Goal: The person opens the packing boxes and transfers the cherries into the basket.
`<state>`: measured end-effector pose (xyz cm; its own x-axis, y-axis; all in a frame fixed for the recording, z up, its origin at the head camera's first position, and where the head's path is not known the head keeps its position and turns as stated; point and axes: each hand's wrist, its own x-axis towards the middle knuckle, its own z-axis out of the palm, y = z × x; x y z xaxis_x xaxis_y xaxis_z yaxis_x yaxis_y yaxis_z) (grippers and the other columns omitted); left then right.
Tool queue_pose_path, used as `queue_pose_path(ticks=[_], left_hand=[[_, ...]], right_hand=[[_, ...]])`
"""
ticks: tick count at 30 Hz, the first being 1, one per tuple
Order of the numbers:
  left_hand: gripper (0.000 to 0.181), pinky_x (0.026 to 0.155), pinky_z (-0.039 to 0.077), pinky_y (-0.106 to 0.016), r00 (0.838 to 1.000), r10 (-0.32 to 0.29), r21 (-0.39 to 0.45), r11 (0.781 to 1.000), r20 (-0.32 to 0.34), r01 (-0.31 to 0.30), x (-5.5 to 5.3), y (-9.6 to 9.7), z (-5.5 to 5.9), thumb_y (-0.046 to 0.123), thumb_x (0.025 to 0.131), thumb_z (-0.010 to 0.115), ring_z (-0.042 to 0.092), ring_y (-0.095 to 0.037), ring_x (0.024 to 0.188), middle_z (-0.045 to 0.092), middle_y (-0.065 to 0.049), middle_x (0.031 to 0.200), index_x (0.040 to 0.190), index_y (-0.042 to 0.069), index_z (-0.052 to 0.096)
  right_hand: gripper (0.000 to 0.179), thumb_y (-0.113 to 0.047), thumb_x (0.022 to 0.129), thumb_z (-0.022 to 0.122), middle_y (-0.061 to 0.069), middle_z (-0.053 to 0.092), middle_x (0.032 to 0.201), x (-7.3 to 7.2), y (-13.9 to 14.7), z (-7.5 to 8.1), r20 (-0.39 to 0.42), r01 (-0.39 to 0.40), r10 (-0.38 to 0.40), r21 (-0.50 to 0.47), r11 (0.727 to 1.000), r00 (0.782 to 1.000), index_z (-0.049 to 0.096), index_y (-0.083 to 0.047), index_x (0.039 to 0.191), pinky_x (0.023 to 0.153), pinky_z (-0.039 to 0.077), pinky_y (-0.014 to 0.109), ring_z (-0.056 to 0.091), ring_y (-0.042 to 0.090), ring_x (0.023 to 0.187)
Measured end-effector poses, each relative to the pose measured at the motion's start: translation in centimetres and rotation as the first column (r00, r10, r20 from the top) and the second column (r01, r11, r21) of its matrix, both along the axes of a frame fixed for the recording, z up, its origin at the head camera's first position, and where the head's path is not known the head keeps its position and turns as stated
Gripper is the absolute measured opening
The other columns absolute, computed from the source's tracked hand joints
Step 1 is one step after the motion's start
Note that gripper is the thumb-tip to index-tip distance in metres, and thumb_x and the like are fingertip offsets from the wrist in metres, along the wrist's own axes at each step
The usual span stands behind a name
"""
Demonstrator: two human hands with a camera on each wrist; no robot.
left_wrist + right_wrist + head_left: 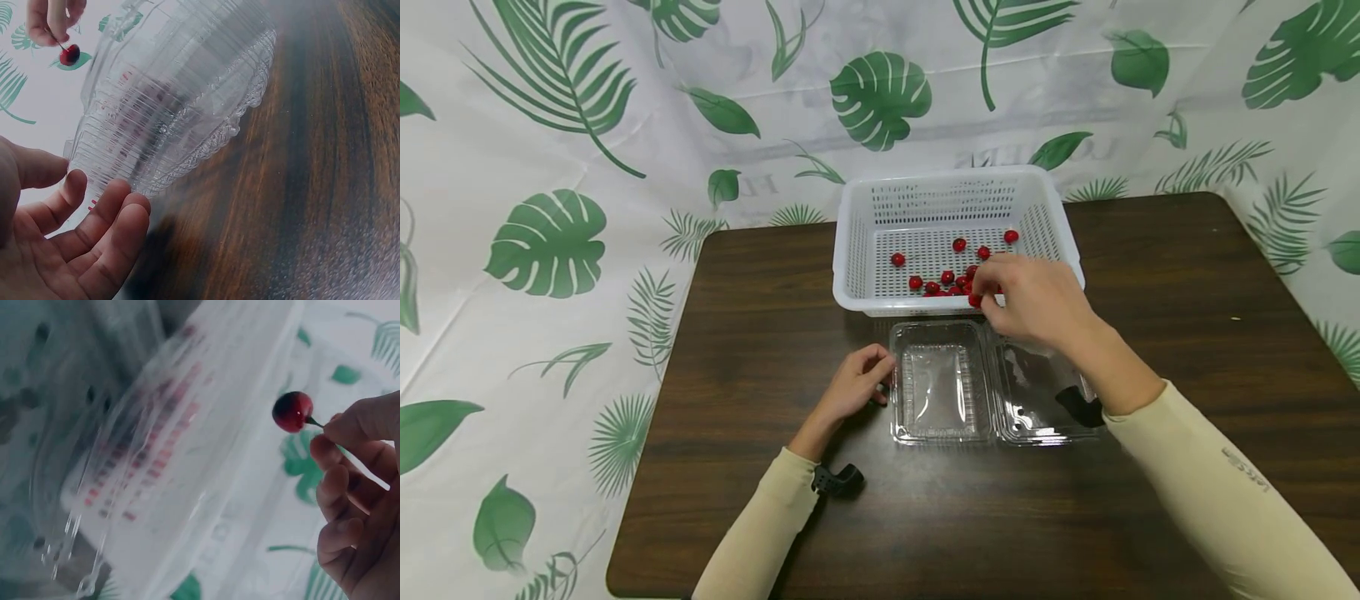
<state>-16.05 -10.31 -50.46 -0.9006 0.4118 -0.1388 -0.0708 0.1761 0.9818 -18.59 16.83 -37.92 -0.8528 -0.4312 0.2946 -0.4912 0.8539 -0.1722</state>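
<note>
My right hand (1036,296) pinches a dark red cherry (292,412) by its thin stem between thumb and forefinger. The cherry hangs above the near rim of a white perforated basket (867,303), where several more red cherries (932,287) lie, mostly along the near side. At its left edge, a hinged clear plastic container (940,429) is pinched by the thumb and forefinger of my left hand (856,383). Its lid (1037,392) lies folded out to the right, partly under my right wrist. No cherry shows inside the container.
The dark wood table (760,317) carries the basket at its back edge, with the container in front of it. A white cloth with green leaves (790,108) hangs behind. Dark wrist straps (838,481) sit on both forearms.
</note>
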Motion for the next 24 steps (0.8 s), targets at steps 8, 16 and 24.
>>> queue_pose_path(ticks=[8, 16, 24], left_hand=[[0.022, 0.068, 0.053, -0.067, 1.000, 0.002, -0.002, 1.000, -0.004, -0.002, 0.9, 0.1, 2.1, 0.006, 0.102, 0.049, 0.058, -0.054, 0.086, 0.055, -0.040, 0.091, 0.101, -0.016, 0.055], [0.021, 0.066, 0.052, -0.068, 1.000, -0.002, 0.007, 1.000, -0.013, 0.002, 0.9, 0.2, 2.2, 0.007, 0.103, 0.050, 0.057, -0.058, 0.086, 0.056, -0.038, 0.087, 0.099, -0.014, 0.055], [0.023, 0.066, 0.054, -0.065, 1.000, 0.003, -0.007, 1.000, -0.018, -0.003, 0.9, 0.1, 2.3, 0.009, 0.103, 0.049, 0.058, -0.055, 0.085, 0.057, -0.033, 0.086, 0.098, -0.012, 0.056]], right_hand=[[0.010, -0.015, 0.083, 0.062, -0.001, 0.064, 0.074, -2.7, 1.7, -1.9, 0.024, 0.142, -0.141, -0.037, 0.989, 0.990, 0.071, -0.016, 0.087, 0.043, 0.042, 0.035, 0.052, 0.020, 0.060], [0.014, -0.020, 0.087, 0.061, 0.002, 0.069, 0.085, -3.7, 2.9, -3.3, 0.109, 0.211, -0.207, -0.026, 0.977, 0.972, 0.073, -0.016, 0.093, 0.055, 0.049, 0.046, 0.060, 0.025, 0.075], [0.020, -0.021, 0.088, 0.061, 0.005, 0.070, 0.088, -3.6, 3.0, -3.4, 0.123, 0.227, -0.225, -0.008, 0.974, 0.967, 0.074, -0.015, 0.102, 0.057, 0.050, 0.050, 0.063, 0.028, 0.080]])
